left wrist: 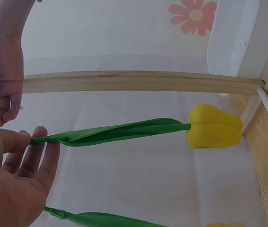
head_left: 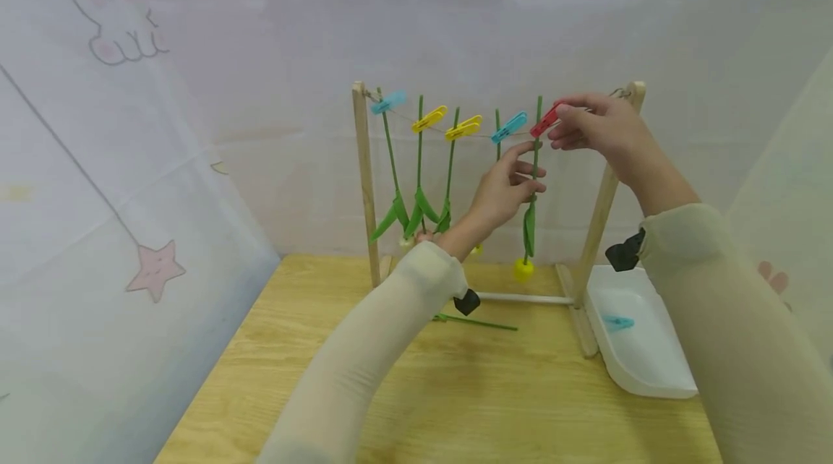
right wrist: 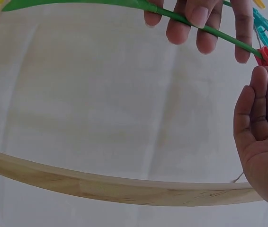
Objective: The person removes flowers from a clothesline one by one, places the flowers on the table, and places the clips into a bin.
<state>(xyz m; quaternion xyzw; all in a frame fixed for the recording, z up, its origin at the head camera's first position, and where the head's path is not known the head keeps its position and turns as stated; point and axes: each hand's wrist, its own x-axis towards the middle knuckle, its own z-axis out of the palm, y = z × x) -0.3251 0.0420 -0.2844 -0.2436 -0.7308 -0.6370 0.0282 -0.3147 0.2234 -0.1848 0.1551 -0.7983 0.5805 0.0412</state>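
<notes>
A yellow artificial tulip (head_left: 523, 270) hangs head down near the right end of a thin string. My left hand (head_left: 501, 189) pinches its green stem between thumb and fingers, as the left wrist view shows at the upper end of the leaf (left wrist: 120, 132). Higher up, a red clothespin (head_left: 545, 120) sits at the stem and the string. My right hand (head_left: 605, 124) holds the clothespin's handle end with thumb and fingers; in the right wrist view its thumb is hidden. To the left, more upside-down flowers hang from blue clothespins (head_left: 509, 128) and yellow clothespins (head_left: 429, 119).
The string spans a wooden rack with a left post (head_left: 364, 182) and a right post (head_left: 601, 218). A white bar (head_left: 520, 298) joins its feet. One green stem (head_left: 484, 323) lies on the wooden table (head_left: 455, 406). At right, a white tray (head_left: 651, 370) contains a blue clothespin (head_left: 618, 323).
</notes>
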